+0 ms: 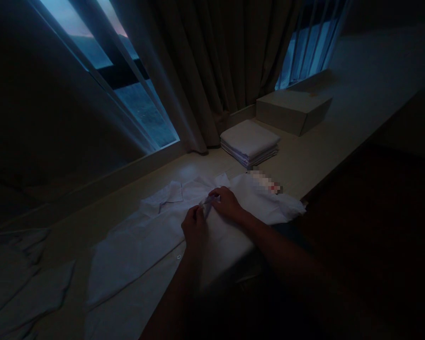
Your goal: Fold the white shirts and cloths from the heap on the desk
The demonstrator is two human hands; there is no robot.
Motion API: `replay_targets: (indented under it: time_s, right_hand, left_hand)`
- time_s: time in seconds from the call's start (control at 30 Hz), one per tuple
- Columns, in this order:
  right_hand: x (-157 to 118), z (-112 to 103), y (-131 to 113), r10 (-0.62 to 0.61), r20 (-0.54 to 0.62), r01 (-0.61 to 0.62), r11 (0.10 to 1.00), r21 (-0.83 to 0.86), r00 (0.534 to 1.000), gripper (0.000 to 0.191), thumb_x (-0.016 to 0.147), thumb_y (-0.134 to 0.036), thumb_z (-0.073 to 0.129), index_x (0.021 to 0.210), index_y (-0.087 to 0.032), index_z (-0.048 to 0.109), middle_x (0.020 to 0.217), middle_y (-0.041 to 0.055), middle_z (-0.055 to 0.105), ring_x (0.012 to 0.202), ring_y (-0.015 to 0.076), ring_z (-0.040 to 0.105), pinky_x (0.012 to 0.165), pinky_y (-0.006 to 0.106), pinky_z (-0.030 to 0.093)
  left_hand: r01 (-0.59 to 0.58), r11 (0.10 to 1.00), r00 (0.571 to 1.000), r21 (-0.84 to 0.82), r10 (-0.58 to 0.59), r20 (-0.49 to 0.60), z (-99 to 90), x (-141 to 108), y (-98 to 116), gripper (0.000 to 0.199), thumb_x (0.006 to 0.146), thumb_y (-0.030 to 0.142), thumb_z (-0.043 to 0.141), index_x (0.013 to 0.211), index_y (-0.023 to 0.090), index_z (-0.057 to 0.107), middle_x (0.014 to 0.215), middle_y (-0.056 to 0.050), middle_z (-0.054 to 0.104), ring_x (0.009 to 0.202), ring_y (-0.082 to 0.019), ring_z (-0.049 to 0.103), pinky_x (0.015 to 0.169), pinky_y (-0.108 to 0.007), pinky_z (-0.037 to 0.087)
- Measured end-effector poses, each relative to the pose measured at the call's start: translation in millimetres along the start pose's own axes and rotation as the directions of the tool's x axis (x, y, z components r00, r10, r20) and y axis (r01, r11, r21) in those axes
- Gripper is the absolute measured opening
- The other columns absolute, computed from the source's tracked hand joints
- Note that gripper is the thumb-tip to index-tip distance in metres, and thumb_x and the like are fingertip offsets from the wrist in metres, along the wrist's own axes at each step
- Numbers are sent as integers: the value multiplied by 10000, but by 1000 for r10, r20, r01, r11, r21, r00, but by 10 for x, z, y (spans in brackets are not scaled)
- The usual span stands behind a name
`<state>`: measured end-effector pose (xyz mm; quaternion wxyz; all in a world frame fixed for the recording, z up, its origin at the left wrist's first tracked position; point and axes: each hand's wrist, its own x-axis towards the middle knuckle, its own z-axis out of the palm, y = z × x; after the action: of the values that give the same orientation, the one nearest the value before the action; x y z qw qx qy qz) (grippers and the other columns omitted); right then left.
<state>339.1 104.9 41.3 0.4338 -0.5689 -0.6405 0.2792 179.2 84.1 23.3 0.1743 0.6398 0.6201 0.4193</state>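
A white shirt (pixel 127 250) lies spread over a pale ledge, with one small round button or snap on it near my left forearm. My left hand (pixel 193 225) has its fingers pinched on a raised edge of the shirt's cloth. Close by on the right, my right hand (pixel 226 203) grips the same bunched edge between thumb and fingers. Dim light hides the fingertips and whatever fastening may lie between them. Beyond my hands, part of the shirt reaches the ledge's front edge, with a blurred-out patch over it.
A stack of folded white cloths (pixel 250 139) sits behind the shirt. Farther right stands a closed pale box (pixel 286 113). More white cloth (pixel 28 288) lies at the lower left. Brown curtains (pixel 205 71) hang by the windows along the back. The ledge (pixel 286 170) drops off at the right.
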Motion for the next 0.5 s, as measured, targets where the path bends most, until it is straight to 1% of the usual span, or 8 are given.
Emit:
replay_targets:
  time_s: [0.07, 0.1, 0.13, 0.23, 0.3, 0.37, 0.43, 0.5]
  right_hand:
    - [-39, 42, -4, -49, -7, 48, 999, -12, 999, 406, 754, -165, 665, 1152, -225, 614, 1040, 38, 576, 975, 162, 532, 884, 272, 410]
    - [-52, 55, -3, -50, -13, 50, 999, -18, 999, 418, 774, -188, 663, 1183, -241, 596, 1048, 34, 561, 978, 159, 528, 882, 269, 407]
    - [-57, 62, -2, -42, -17, 41, 999, -31, 999, 383, 796, -212, 654, 1173, -247, 599, 1038, 31, 552, 972, 157, 526, 875, 266, 405]
    - [-42, 65, 7, 6, -31, -9, 996, -94, 999, 140, 837, -282, 634, 951, -206, 660, 945, 28, 552, 928, 154, 523, 846, 260, 400]
    - [-14, 59, 9, 36, -72, -44, 991, -124, 997, 130, 839, -309, 634, 840, -180, 652, 906, 33, 562, 909, 154, 522, 836, 261, 396]
    - [17, 50, 6, 70, -103, -83, 989, -119, 992, 145, 829, -310, 640, 789, -171, 643, 866, 31, 577, 882, 151, 524, 822, 259, 394]
    - [46, 35, 1, 113, -96, -121, 989, -86, 989, 153, 810, -310, 655, 749, -171, 641, 809, 21, 590, 836, 146, 531, 789, 251, 397]
    - [70, 14, -2, 152, -67, -155, 987, -36, 986, 146, 789, -303, 672, 726, -175, 643, 760, 7, 598, 781, 138, 537, 743, 241, 399]
  left_hand:
    - [-9, 1000, 1000, -16, 9, 17, -10, -9, 12, 279, 870, 402, 452, 980, 225, 639, 884, -21, 692, 821, -167, 621, 740, -293, 475]
    - [-14, 1000, 1000, -22, 14, 23, -15, -13, 19, 275, 873, 394, 447, 978, 227, 639, 886, -19, 690, 824, -165, 622, 742, -290, 474]
    - [-18, 1000, 999, -24, 19, 26, -20, -16, 25, 271, 874, 387, 445, 976, 228, 639, 891, -19, 689, 829, -164, 622, 745, -288, 473]
    - [-28, 999, 999, -19, 29, 25, -27, -22, 37, 266, 873, 375, 442, 983, 232, 638, 904, -24, 688, 833, -168, 619, 750, -296, 471]
    - [-31, 999, 999, -13, 32, 24, -23, -22, 42, 270, 863, 382, 459, 1005, 234, 635, 916, -29, 687, 825, -172, 615, 742, -302, 470]
    - [-54, 998, 999, 27, 54, 9, -13, -20, 43, 282, 821, 403, 528, 1017, 230, 632, 940, -41, 679, 840, -183, 605, 752, -315, 467]
    - [-89, 992, 996, 93, 91, -19, -1, -16, 39, 275, 766, 405, 598, 964, 218, 635, 923, -53, 663, 859, -199, 587, 775, -334, 459]
    - [-110, 983, 992, 147, 118, -50, 8, -13, 29, 201, 756, 379, 603, 868, 214, 621, 862, -50, 638, 847, -204, 568, 783, -346, 447]
